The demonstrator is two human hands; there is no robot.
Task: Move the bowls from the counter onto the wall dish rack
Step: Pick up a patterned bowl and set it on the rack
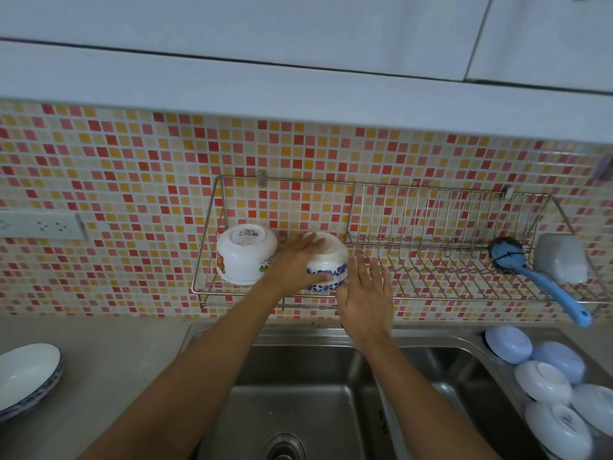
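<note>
At frame centre the left hand (293, 263) is gripping an upturned blue-patterned bowl (326, 265) sitting on the wall dish rack (414, 257) beside a white bowl (245, 257), while the right hand (363, 293) is hovering spread wide alongside

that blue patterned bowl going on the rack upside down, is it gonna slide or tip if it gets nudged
The blue patterned bowl looks glazed and rigid, so probably slippery on the thin wires of the wall rack and breakable if it falls into the sink. Resting inverted on its wide rim, it likely resists tipping. The left hand is on it.
</note>
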